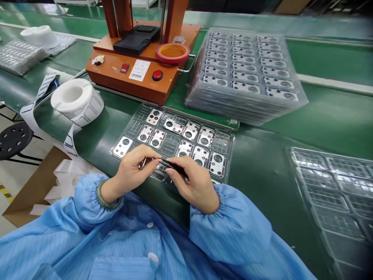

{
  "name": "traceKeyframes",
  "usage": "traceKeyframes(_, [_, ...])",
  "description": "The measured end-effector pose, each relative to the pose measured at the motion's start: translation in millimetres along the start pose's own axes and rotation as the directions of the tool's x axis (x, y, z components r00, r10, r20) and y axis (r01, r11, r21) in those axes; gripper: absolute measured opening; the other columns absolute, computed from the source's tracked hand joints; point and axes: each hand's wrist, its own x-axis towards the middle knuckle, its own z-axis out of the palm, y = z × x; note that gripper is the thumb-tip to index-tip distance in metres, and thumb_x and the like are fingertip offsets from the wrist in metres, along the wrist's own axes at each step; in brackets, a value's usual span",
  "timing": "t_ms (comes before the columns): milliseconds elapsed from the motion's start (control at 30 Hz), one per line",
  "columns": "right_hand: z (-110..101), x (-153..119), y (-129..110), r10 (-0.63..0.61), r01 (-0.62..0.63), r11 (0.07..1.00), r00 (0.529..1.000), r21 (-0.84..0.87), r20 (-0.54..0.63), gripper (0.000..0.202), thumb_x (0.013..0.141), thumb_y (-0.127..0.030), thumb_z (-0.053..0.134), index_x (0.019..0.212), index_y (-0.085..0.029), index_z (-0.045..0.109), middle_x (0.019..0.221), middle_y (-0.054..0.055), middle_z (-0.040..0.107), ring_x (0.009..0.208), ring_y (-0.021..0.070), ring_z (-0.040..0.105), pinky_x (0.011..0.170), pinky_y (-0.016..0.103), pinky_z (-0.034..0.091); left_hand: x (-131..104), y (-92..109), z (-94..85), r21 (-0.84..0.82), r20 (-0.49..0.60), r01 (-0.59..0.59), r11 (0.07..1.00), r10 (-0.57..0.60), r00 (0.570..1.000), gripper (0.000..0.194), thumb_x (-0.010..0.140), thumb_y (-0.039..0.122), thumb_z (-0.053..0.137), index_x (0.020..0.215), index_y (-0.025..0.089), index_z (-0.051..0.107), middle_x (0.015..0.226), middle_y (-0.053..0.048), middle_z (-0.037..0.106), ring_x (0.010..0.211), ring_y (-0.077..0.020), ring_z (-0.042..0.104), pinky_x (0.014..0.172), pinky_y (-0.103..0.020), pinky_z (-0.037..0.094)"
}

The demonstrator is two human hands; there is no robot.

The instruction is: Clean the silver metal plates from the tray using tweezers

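Above the near edge of a clear plastic tray (230, 155), my left hand (132, 169) and my right hand (194, 179) meet. Between their fingertips is a thin dark piece (166, 161), seen nearly edge-on, pinched from both sides. A shiny metallic edge (142, 163) shows under my left fingers; whether it belongs to the same piece I cannot tell. Several silver metal plates with round holes lie in the tray's pockets, among them one plate (122, 147) at the left and another plate (217, 164) at the right. My hands hide part of the front row.
Behind the tray stands an orange press (131, 87) with a roll of red tape (173, 53) on it. A tall stack of filled trays (244, 70) is at the back right. A label roll (77, 101) lies left, an unfilled clear tray (335, 194) right, a cardboard box (26, 206) below left.
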Motion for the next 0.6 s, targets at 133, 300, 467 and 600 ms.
traceKeyframes(133, [-0.3,0.3,-1.0,-0.012,0.011,0.998,1.0,-0.064,-0.015,0.014,0.092,-0.025,0.056,0.103,-0.018,0.06,0.08,0.005,0.07,0.071,0.0165,0.066,0.058,0.026,0.049,-0.6,2.5,2.6,0.027,-0.019,0.039,0.999,-0.038,0.999,0.006,0.084,0.015,0.06,0.087,0.017,0.064,0.071,0.0,0.063,0.063,-0.0099,0.056,0.061,-0.024,0.045])
traceKeyframes(300, [1.9,-0.9,0.0,-0.024,0.019,0.99,0.999,-0.14,-0.039,0.014,0.091,-0.025,0.057,0.101,-0.017,0.062,0.078,0.005,0.07,0.068,0.0158,0.066,0.057,0.026,0.048,-2.2,1.3,2.7,0.071,-0.028,0.082,0.994,-0.08,0.996,0.008,0.086,0.017,0.056,0.083,0.016,0.063,0.069,0.0,0.062,0.065,-0.0107,0.057,0.062,-0.024,0.045])
traceKeyframes(467, [3.3,-2.0,4.3,0.002,-0.01,0.986,0.999,-0.166,-0.051,0.015,0.091,-0.025,0.057,0.1,-0.015,0.063,0.077,0.004,0.07,0.067,0.0153,0.066,0.055,0.025,0.047,-6.9,3.0,-20.6,0.148,-0.098,0.225,0.963,-0.212,0.972,0.019,0.091,0.021,0.049,0.074,0.017,0.058,0.065,0.001,0.058,0.064,-0.0104,0.055,0.066,-0.025,0.043])
traceKeyframes(600, [5.2,-2.5,7.6,-0.001,-0.007,0.984,0.999,-0.177,-0.043,0.015,0.091,-0.025,0.058,0.101,-0.015,0.063,0.078,0.004,0.07,0.066,0.0152,0.066,0.056,0.025,0.047,-24.1,1.0,-72.0,0.44,-0.073,0.324,0.837,-0.327,0.942,0.024,0.089,0.028,0.049,0.067,0.018,0.053,0.062,0.001,0.054,0.059,-0.0109,0.05,0.059,-0.025,0.039])
